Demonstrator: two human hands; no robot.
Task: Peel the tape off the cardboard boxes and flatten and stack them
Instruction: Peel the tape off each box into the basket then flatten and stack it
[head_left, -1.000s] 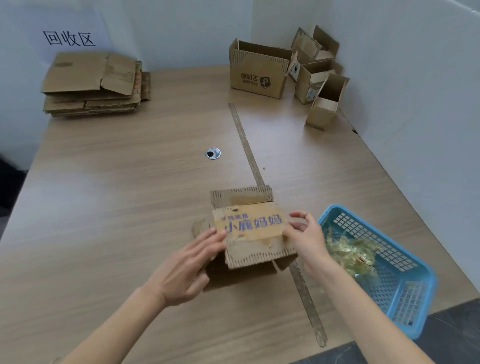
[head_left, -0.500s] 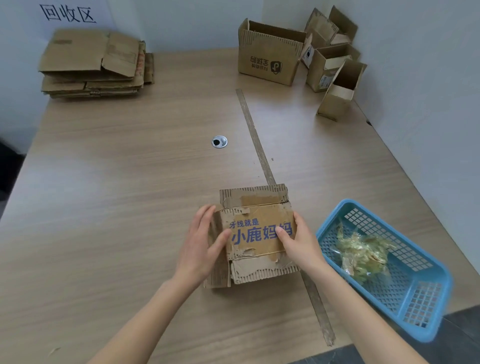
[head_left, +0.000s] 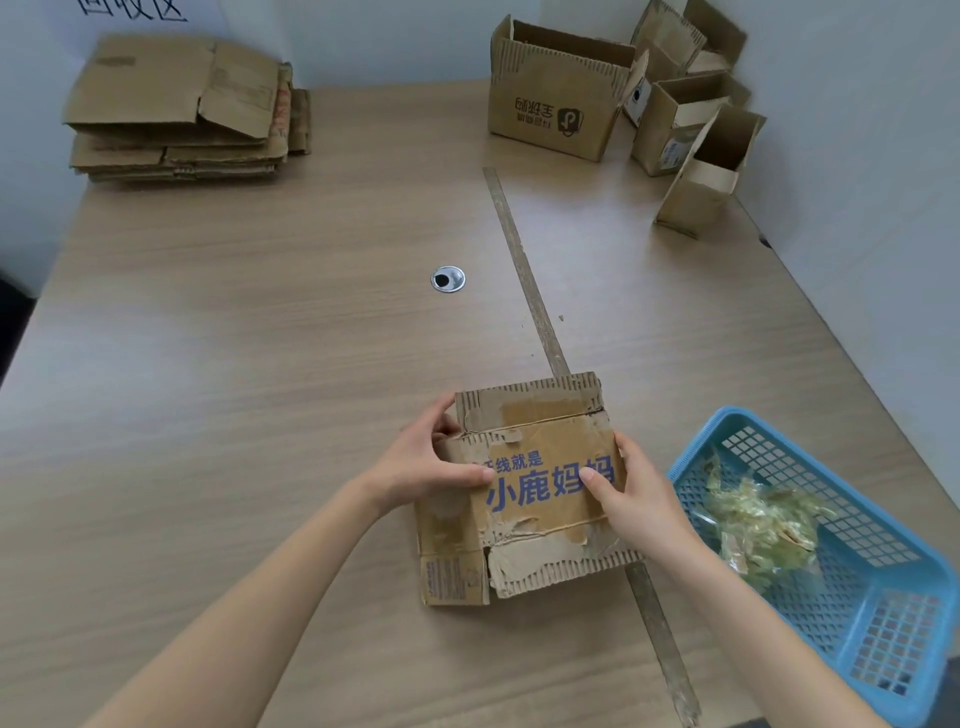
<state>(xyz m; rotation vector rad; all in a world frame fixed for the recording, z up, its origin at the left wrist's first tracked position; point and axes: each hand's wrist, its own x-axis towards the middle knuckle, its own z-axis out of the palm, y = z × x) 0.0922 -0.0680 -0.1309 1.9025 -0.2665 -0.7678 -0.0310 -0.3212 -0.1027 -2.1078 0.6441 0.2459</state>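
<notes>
Cardboard fills the near middle of the wooden table (head_left: 260, 364): a flattened box (head_left: 535, 488) with blue printed characters on its top face lies there, its torn flaps spread toward the near edge. The left hand (head_left: 426, 467) grips the box's left side, fingers curled round the edge and the thumb pressed on the printed face. The right hand (head_left: 634, 499) holds the right side the same way, thumb lying on the print and fingers wrapped round the edge.

Just to the right, at the table's near right edge, sits a blue plastic basket (head_left: 883, 623) holding a crumpled wad of peeled tape (head_left: 763, 525) (clear, yellowish). A strip of brown tape residue (head_left: 524, 280) runs along the tabletop from far to near, passing under the box. A round metal cable grommet (head_left: 448, 279) is set in the table's middle.

At the far left corner rests a stack of flattened boxes (head_left: 182, 109). At the far right corner stand several open boxes (head_left: 691, 119) still in shape, the largest (head_left: 556, 104) bearing a dark printed logo.
</notes>
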